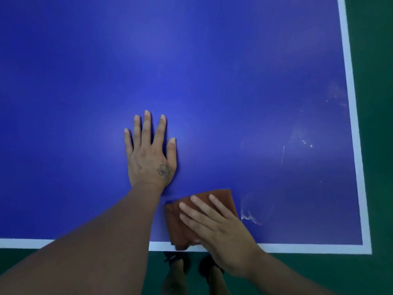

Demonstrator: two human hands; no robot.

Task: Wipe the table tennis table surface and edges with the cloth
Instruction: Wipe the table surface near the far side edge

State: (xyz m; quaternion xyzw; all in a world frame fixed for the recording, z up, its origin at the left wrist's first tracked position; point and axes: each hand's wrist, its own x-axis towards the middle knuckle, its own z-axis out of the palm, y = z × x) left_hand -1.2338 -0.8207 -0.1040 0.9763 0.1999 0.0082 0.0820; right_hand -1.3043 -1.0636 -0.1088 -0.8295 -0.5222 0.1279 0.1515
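Blue table (212, 71) — right hand (221, 235) flat on cloth (223, 195)

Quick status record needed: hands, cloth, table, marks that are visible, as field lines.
left hand: flat on the table, fingers spread, holding nothing
right hand: fingers straight, pressing on the cloth
cloth: brown, folded, near the front edge, overlapping the white line
table: blue, white border lines, front right corner in view
marks: whitish smears right of the cloth, more near the right line
floor: green
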